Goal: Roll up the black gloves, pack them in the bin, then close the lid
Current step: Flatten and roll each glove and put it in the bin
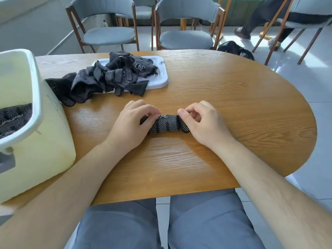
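Note:
A rolled black glove with white dots (166,124) lies on the wooden table in front of me. My left hand (132,123) grips its left end with curled fingers. My right hand (201,120) pinches its right end. A heap of loose black dotted gloves (107,76) sprawls over the pale lid (159,76) farther back. The pale yellow bin (36,133) stands open at the left, with dotted gloves (14,117) inside it.
The oval table's (233,97) curved edge runs close on the right. Grey chairs (185,36) stand beyond the far edge. A person's legs (255,20) and a black bag (233,48) show at the back right.

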